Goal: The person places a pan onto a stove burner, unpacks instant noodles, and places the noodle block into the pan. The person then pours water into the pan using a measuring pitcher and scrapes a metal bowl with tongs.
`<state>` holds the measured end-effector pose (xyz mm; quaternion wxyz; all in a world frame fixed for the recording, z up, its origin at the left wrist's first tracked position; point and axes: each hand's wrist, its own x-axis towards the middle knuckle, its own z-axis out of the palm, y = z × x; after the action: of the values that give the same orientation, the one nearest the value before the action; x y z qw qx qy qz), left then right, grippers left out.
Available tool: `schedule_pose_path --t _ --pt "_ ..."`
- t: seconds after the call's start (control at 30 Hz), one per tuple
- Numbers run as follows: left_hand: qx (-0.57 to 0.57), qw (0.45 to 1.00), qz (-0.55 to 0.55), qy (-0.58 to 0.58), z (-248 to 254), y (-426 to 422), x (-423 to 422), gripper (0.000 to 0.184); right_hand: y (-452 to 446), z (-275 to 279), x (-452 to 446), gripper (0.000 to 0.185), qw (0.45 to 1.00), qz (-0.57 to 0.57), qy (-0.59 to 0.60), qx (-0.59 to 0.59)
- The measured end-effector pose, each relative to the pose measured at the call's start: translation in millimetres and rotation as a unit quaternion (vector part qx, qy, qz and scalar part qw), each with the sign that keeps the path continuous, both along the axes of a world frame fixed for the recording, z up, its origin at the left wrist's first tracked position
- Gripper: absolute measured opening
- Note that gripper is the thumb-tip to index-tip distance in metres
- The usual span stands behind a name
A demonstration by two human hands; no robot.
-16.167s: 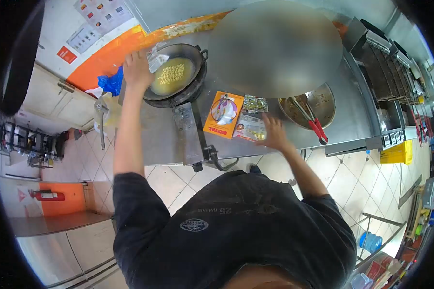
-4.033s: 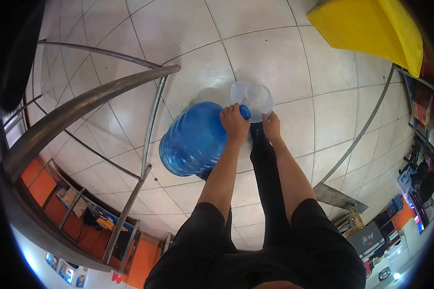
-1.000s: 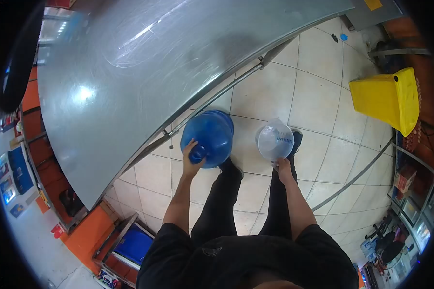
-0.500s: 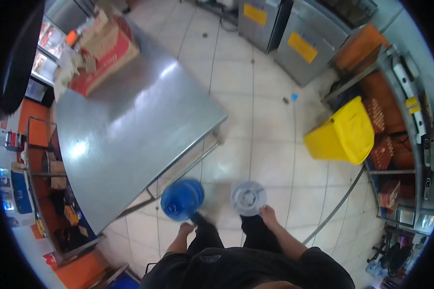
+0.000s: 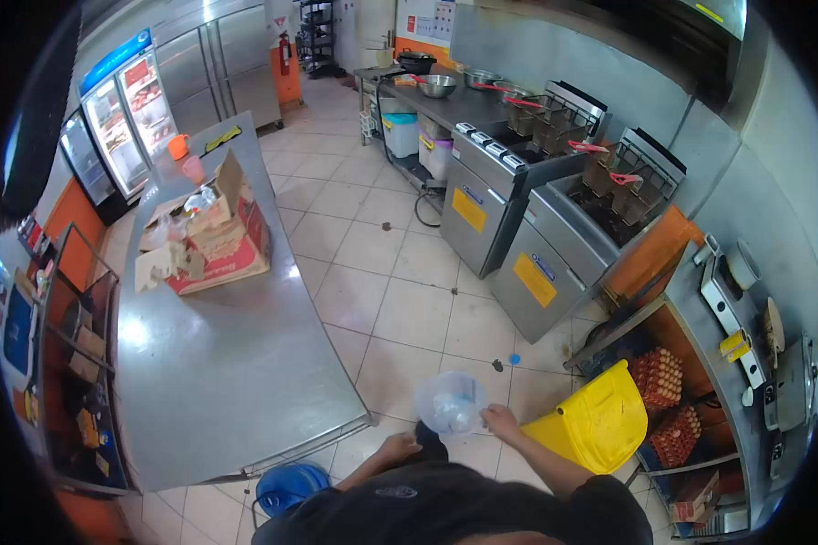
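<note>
A clear plastic tub (image 5: pixel 447 400) hangs in front of me above the tiled floor, tilted a little. The fingers of my right hand (image 5: pixel 502 421) are closed on its right rim. There are whitish patches inside it, but I cannot make out what they are. My left hand (image 5: pixel 398 448) is below and to the left of the tub, apart from it, with fingers loosely curled and nothing visible in them. A blue plastic water jug (image 5: pixel 291 489) stands on the floor at my left, partly hidden by my body.
At left, a steel table (image 5: pixel 236 381) bears an opened cardboard box (image 5: pixel 223 245). A yellow bin (image 5: pixel 591 418) stands at right, near egg trays (image 5: pixel 656 377) on a shelf. Ahead are deep fryers (image 5: pixel 554 263) and a counter with metal bowls (image 5: pixel 436 85). Dark bits lie on the floor.
My view has lifted toward the fryers and fridges and come forward past the blue jug. The tub has come along in my right hand. My left hand has moved away from the jug.
</note>
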<state>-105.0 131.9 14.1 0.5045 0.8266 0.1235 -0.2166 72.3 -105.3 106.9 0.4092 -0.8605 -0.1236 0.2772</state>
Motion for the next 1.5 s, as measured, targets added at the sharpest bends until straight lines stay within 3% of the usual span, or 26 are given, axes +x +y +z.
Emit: schedule_pose_path --t 0.07,0.27,0.3,0.4,0.47,0.53,0.6,0.7,0.77,0.83,0.87,1.0,1.2,1.37,1.4,1.43,1.47,1.5 --pt "-0.031 0.999 0.023 -0.034 0 26 84 0.051 21 23 53 0.029 0.996 -0.055 0.035 0.063" --pt "-0.173 0.962 0.202 -0.061 15 81 225 0.054 71 102 156 0.025 0.974 -0.173 0.022 0.141" --pt "-0.113 0.973 0.194 -0.045 15 104 240 0.053 83 121 171 0.024 0.969 -0.184 0.013 0.163" --pt "0.050 0.985 0.163 0.009 7 172 275 0.054 105 80 253 0.023 0.967 -0.197 0.001 0.161" --pt "0.138 0.979 0.146 0.046 -15 230 281 0.056 141 84 311 0.023 0.962 -0.210 0.002 0.175" --pt "0.236 0.966 0.068 0.085 -68 283 273 0.058 173 69 374 0.028 0.974 -0.167 -0.037 0.148" --pt "0.236 0.955 0.020 0.178 -90 321 266 0.057 214 81 423 0.031 0.982 -0.129 -0.090 0.106" --pt "0.112 0.930 0.150 0.316 -78 355 276 0.055 293 67 495 0.029 0.978 -0.148 -0.048 0.136" --pt "0.027 0.898 0.278 0.339 -73 375 298 0.054 349 70 536 0.025 0.980 -0.126 -0.027 0.150" --pt "-0.050 0.858 0.396 0.323 -73 398 323 0.053 408 84 580 0.025 0.969 -0.128 0.066 0.202" --pt "-0.111 0.882 0.425 0.171 -11 406 321 0.047 438 91 601 0.025 0.959 -0.131 0.113 0.225" --pt "0.079 0.812 0.453 0.361 -36 473 380 0.039 556 103 688 0.030 0.958 -0.114 0.105 0.240" --pt "0.081 0.881 0.323 0.335 -71 637 482 0.047 714 134 798 0.029 0.936 -0.140 0.107 0.304" --pt "0.171 0.922 0.199 0.286 -94 830 622 0.053 828 183 871 0.017 0.907 -0.152 0.141 0.366" --pt "0.192 0.918 0.215 0.272 -74 866 663 0.052 843 177 894 0.016 0.899 -0.124 0.163 0.387" --pt "0.222 0.917 0.262 0.202 -19 889 705 0.051 862 178 909 0.018 0.904 -0.112 0.149 0.386" --pt "0.212 0.928 0.248 0.180 -29 931 740 0.049 881 183 919 0.020 0.910 -0.093 0.132 0.382" --pt "0.197 0.921 0.305 0.136 9 954 773 0.049 899 188 933 0.023 0.913 -0.089 0.107 0.383"
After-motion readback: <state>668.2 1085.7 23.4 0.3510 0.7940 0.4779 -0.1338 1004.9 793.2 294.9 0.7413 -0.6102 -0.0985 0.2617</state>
